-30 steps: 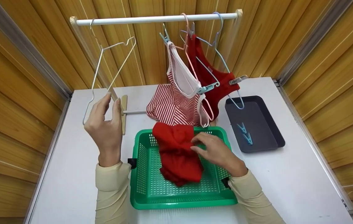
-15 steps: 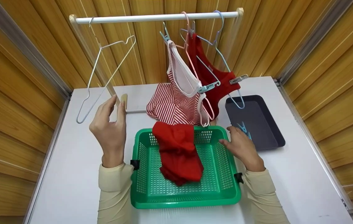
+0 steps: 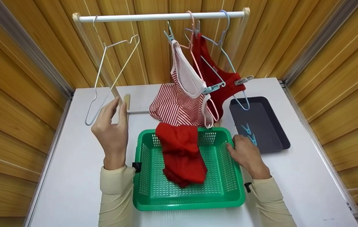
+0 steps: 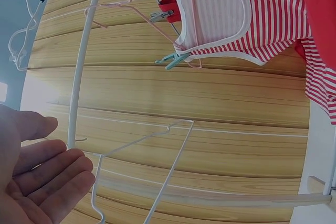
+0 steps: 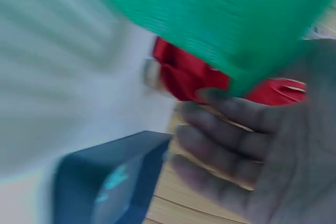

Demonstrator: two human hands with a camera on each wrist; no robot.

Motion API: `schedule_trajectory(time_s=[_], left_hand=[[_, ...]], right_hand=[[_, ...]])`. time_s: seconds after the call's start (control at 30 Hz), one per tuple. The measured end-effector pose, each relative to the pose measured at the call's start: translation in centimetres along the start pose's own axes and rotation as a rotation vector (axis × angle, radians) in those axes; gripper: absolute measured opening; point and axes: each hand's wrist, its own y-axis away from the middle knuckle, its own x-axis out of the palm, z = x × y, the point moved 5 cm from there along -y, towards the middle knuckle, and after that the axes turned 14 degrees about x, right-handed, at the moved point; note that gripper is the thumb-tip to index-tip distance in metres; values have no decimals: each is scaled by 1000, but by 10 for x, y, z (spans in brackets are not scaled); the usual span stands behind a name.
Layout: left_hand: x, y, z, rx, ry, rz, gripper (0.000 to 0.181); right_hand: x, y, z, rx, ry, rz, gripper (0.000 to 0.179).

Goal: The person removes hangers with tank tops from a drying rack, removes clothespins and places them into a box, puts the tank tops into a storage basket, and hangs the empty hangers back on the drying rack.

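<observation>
A red garment (image 3: 182, 154) lies bunched in the green basket (image 3: 188, 206), draped over its back rim. My right hand (image 3: 247, 154) grips the basket's right rim, thumb inside and fingers outside; the right wrist view shows those fingers (image 5: 226, 150) beside the green wall, with the thumb hidden. My left hand (image 3: 111, 129) is raised left of the basket, palm up. In the left wrist view its fingers (image 4: 63, 177) are relaxed and hold nothing, near a bare white wire hanger (image 4: 170, 174) that hangs from the rail.
The white rail (image 3: 153, 17) bears a striped garment (image 3: 175, 107) and a red garment (image 3: 226, 82), held on hangers by clothespins (image 3: 212, 89). At right a dark tray (image 3: 265, 126) holds loose blue clothespins (image 3: 251, 138). The rack's wooden foot (image 3: 127, 100) stands behind my left hand.
My right hand has left the red garment and moved right to the basket's rim. The left hand has come away from the wire hanger, which has swung.
</observation>
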Motion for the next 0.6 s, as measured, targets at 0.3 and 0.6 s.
schedule_trajectory(time_s=[0.3, 0.6], left_hand=[[2, 0, 0, 4, 14, 13, 20], [15, 1, -9, 19, 40, 22, 19]], right_hand=[[18, -7, -13, 47, -164, -186, 21], [20, -12, -10, 37, -208, -207, 19]])
